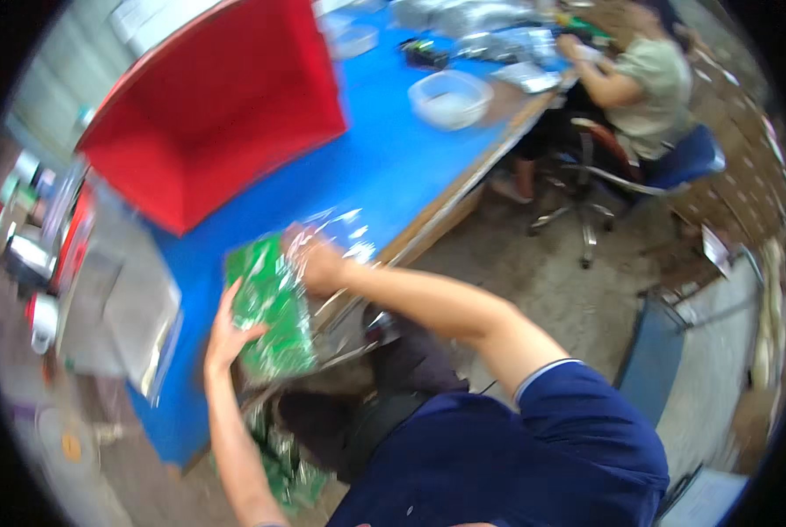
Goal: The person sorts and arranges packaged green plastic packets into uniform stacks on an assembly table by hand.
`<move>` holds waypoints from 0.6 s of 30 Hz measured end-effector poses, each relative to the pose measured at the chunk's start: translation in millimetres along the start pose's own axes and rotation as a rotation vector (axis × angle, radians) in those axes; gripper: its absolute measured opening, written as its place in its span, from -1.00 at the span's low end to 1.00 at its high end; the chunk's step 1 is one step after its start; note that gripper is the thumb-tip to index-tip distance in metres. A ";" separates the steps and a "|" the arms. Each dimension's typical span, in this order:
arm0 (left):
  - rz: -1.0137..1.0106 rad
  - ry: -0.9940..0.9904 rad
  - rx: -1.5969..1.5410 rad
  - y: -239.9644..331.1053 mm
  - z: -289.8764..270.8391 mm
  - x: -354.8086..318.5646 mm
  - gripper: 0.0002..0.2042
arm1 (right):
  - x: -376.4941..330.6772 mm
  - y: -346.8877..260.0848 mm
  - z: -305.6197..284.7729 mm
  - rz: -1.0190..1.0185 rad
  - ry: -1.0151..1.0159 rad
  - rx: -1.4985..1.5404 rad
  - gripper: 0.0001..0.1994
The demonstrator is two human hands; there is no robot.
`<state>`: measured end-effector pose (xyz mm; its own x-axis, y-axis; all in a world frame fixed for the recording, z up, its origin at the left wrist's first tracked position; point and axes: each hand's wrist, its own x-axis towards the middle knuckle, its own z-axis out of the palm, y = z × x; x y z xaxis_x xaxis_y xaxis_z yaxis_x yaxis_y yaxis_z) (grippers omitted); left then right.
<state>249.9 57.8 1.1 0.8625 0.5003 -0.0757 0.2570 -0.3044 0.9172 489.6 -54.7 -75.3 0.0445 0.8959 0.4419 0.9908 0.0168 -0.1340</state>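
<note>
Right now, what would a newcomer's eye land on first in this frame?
The big red box standing on the blue table at upper left. Below it, at the table's near edge, the left hand and right hand grip a green circuit board with clear plastic wrap around it. At upper right, another person sits on a blue chair, working at the same table.

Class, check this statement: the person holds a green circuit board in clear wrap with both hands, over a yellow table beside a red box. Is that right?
Not quite. The head view shows the table is blue, not yellow. The rest stands: left hand and right hand hold the green circuit board in clear wrap, beside the red box.
</note>
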 end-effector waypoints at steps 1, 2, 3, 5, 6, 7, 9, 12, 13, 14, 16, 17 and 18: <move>0.017 0.000 0.027 9.6 6.1 1.9 0.03 | -8.9 9.5 13.3 -0.070 -0.047 -0.040 -0.27; 0.025 -0.005 0.100 0.6 -3.2 -0.3 0.05 | -6.3 5.3 11.4 -0.075 -0.144 -0.019 -0.26; 0.061 -0.041 0.096 -3.2 6.2 7.9 0.05 | -11.3 15.2 12.8 -0.025 -0.114 0.040 -0.29; 0.067 0.040 0.016 -12.1 1.2 1.1 0.08 | -15.8 7.9 -4.5 0.041 -0.073 0.269 -0.34; 0.043 0.026 -0.018 -12.9 -3.7 -1.8 0.11 | -19.1 5.6 -15.3 0.031 -0.061 0.260 -0.34; 0.045 0.031 -0.018 -10.6 -6.3 -2.2 0.11 | -28.5 7.0 -22.5 0.007 -0.085 0.231 -0.38; 0.049 0.070 0.205 -6.8 -10.1 -3.1 0.12 | -48.1 7.0 -32.7 -0.027 -0.116 0.213 -0.41; 0.080 0.161 0.518 27.2 8.9 -0.5 -0.01 | -84.4 16.1 -58.7 -0.091 -0.115 0.271 -0.48; 0.122 0.263 0.719 39.5 16.1 -2.1 -0.08 | -91.2 15.6 -65.0 -0.067 -0.072 0.291 -0.51; 0.111 0.298 0.860 48.0 27.7 -3.2 -0.21 | -97.1 11.7 -70.0 -0.049 -0.035 0.320 -0.55; 0.053 0.218 1.004 38.4 58.8 1.0 -0.23 | -102.2 11.2 -86.8 -0.052 -0.025 0.338 -0.58; 0.006 0.129 1.105 27.3 71.5 2.7 -0.23 | -101.9 8.8 -91.3 -0.049 -0.003 0.351 -0.61; 0.054 0.164 1.038 29.4 78.6 7.6 -0.19 | -106.1 11.1 -86.8 -0.017 0.006 0.368 -0.65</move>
<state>298.3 -11.1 -3.3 0.8345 0.5451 0.0807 0.5339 -0.8360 0.1267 506.9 -188.1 -46.7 0.0301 0.8915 0.4519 0.8793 0.1914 -0.4362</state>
